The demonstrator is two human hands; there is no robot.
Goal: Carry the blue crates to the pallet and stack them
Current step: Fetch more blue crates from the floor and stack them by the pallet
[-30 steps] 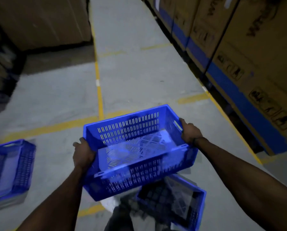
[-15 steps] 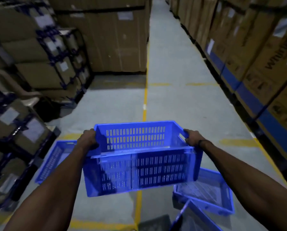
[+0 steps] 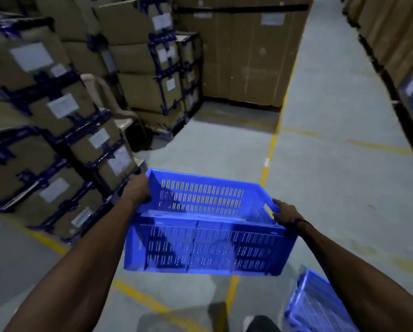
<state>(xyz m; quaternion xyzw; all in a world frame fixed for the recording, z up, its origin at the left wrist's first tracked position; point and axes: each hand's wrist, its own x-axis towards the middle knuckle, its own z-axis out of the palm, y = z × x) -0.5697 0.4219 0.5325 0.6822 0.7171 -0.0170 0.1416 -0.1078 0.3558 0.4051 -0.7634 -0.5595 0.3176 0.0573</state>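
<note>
I count two blue crates: one carried (image 3: pixel 207 226), one on the floor (image 3: pixel 315 305). Two hands: left (image 3: pixel 138 189), right (image 3: pixel 287 214). One plastic chair (image 3: pixel 109 101).

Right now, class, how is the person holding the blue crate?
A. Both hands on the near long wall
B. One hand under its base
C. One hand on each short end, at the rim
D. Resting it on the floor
C: the left hand and right hand grip opposite ends of the blue crate, which is held above the floor.
</note>
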